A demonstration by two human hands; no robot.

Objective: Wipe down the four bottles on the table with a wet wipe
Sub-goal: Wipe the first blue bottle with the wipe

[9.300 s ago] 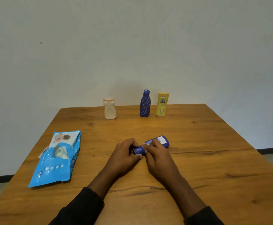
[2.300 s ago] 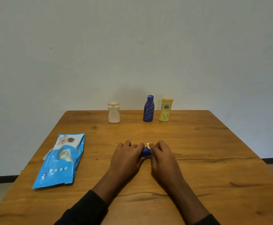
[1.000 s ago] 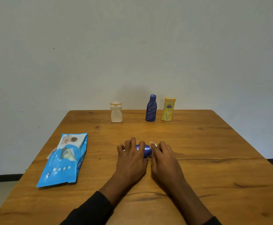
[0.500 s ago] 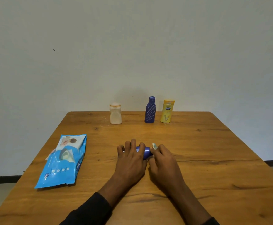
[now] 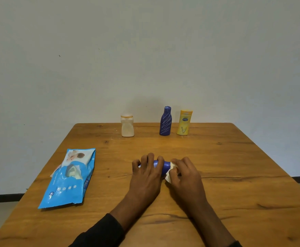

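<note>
Left hand (image 5: 146, 172) is curled over a small blue bottle (image 5: 166, 166) lying on its side mid-table, fingers wrapped across its glossy body. Right hand (image 5: 184, 173) pinches a crumpled white wet wipe (image 5: 168, 175), pressed right against the bottle's right end. Off to the left, the blue wipes pack (image 5: 71, 186) lies flat, a pale wipe showing at its opening. Along the far edge of the wooden table (image 5: 234, 157) stand a cream-white bottle (image 5: 127, 126), a dark blue ribbed bottle (image 5: 165, 122) and a yellow bottle (image 5: 184, 123), all upright and capped.
</note>
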